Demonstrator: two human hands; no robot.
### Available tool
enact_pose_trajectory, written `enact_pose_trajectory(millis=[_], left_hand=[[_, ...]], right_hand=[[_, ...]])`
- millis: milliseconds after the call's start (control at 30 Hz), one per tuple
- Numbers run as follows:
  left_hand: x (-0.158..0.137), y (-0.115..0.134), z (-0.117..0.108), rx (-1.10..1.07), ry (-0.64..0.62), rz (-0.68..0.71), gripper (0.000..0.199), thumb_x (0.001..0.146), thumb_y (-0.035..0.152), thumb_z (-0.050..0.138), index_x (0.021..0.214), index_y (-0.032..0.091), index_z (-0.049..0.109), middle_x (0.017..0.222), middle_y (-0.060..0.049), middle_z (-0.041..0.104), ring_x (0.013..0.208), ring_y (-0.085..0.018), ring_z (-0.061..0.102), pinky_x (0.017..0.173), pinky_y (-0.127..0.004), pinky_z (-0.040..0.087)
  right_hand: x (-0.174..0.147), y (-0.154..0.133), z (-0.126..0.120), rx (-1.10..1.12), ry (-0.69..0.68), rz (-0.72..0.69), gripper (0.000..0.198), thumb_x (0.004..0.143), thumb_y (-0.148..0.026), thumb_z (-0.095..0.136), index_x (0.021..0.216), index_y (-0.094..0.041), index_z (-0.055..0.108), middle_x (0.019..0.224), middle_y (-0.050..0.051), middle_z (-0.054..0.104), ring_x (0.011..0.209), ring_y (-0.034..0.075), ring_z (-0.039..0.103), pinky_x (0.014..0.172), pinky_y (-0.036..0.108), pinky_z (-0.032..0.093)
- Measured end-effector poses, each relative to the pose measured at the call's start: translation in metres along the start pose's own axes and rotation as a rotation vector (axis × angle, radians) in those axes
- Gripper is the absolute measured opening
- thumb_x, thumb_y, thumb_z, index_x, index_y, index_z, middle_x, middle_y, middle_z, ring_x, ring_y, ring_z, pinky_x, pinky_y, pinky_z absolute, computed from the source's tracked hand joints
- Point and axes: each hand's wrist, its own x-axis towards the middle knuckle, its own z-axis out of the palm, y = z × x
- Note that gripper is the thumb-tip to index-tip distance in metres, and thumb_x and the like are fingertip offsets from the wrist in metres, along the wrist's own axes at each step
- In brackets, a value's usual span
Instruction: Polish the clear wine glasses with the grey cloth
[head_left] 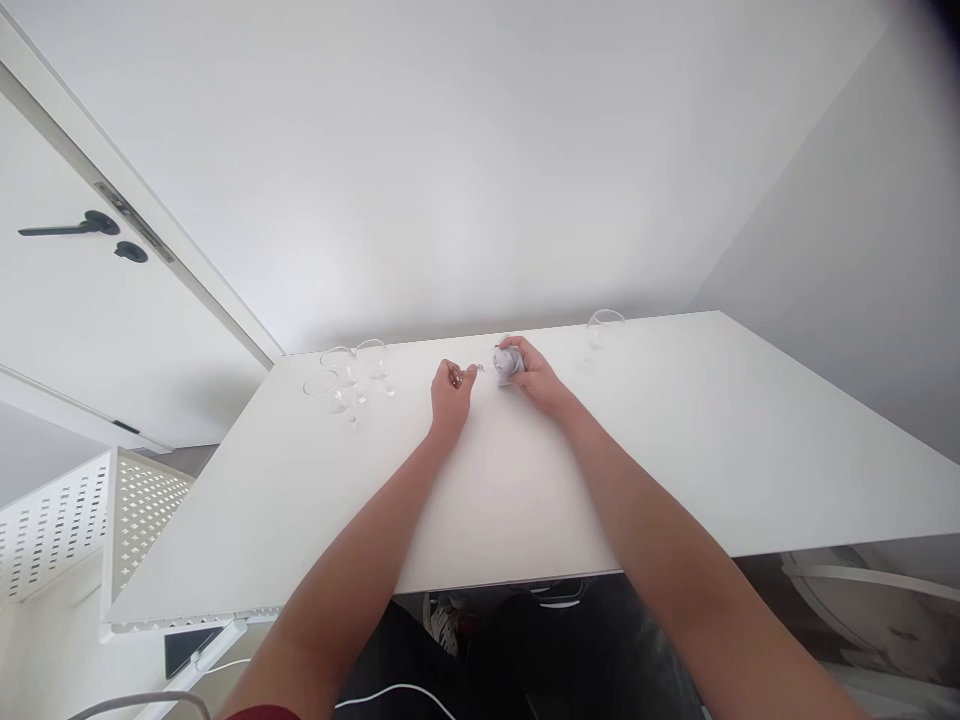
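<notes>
Both hands are over the far middle of the white table. My left hand is closed around the foot end of a clear wine glass, which is tilted on its side. A short bit of stem shows between my hands. With my right hand I grip a light grey cloth against the bowl of that glass. The cloth and fingers hide most of the bowl, and I cannot tell whether cloth is inside it.
Three clear stemmed glasses stand upright in a group at the far left. Another stemmed glass stands at the back right. Behind the table is a white wall. A white perforated panel adjoins the left edge.
</notes>
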Motion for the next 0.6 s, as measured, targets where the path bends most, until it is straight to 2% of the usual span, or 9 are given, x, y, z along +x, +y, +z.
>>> enact_pose_trajectory(millis=[167, 333, 467, 600], left_hand=[[-0.0005, -0.0003, 0.0009, -0.014, -0.014, -0.014, 0.040, 0.089, 0.045, 0.072, 0.078, 0.022, 0.042, 0.072, 0.003, 0.038, 0.064, -0.012, 0.033, 0.060, -0.026, 0.031], [-0.0014, -0.0028, 0.0017, -0.049, -0.015, -0.059, 0.041, 0.090, 0.039, 0.070, 0.076, 0.023, 0.035, 0.071, 0.004, 0.036, 0.062, -0.012, 0.033, 0.059, -0.027, 0.032], [-0.0014, -0.0035, 0.0004, -0.041, 0.030, -0.060, 0.037, 0.092, 0.031, 0.067, 0.078, 0.023, 0.033, 0.076, 0.004, 0.037, 0.063, -0.011, 0.034, 0.061, -0.026, 0.033], [-0.0013, -0.0019, -0.0004, -0.024, 0.034, -0.042, 0.037, 0.091, 0.034, 0.068, 0.078, 0.023, 0.036, 0.076, 0.004, 0.038, 0.064, -0.011, 0.034, 0.061, -0.026, 0.033]], right_hand=[[0.0019, 0.0008, 0.0000, -0.032, 0.102, -0.058, 0.065, 0.067, -0.024, 0.072, 0.128, -0.034, 0.053, 0.112, 0.003, 0.064, 0.097, 0.023, 0.059, 0.080, 0.034, 0.051], [-0.0016, -0.0031, 0.0005, -0.034, 0.043, -0.025, 0.081, 0.069, -0.022, 0.072, 0.146, -0.035, 0.050, 0.125, 0.005, 0.065, 0.110, 0.026, 0.061, 0.091, 0.038, 0.052], [-0.0036, -0.0033, 0.0012, -0.094, -0.041, 0.019, 0.081, 0.067, -0.018, 0.070, 0.146, -0.033, 0.056, 0.127, 0.005, 0.064, 0.112, 0.026, 0.060, 0.093, 0.037, 0.051], [-0.0022, -0.0014, 0.0016, -0.044, -0.055, 0.034, 0.074, 0.065, -0.017, 0.069, 0.137, -0.032, 0.061, 0.116, 0.004, 0.065, 0.101, 0.023, 0.061, 0.084, 0.034, 0.052]])
